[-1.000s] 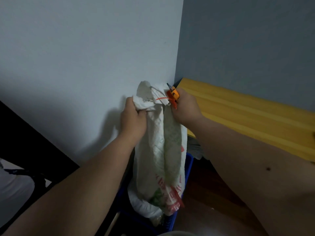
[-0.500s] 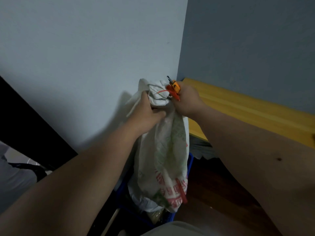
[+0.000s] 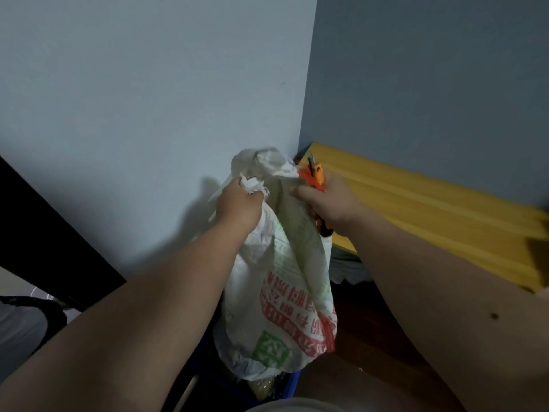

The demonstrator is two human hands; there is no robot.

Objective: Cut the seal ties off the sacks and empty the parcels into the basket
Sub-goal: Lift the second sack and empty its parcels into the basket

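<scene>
Nearest, the blue basket [image 3: 289, 385] sits under the white sack [image 3: 276, 307], which hangs upright because the left hand [image 3: 239, 203] bunches its neck taut while the right hand [image 3: 329, 200], fingers curled round an orange cutter [image 3: 315, 173], works at the top, likely the seal tie.

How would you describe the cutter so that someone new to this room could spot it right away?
Find the corner where the pale wall meets the yellow surface. In front of it, the white sack is held up by both hands. The cutter sticks up from the right hand: small, bright orange, beside the sack's bunched neck.
</scene>
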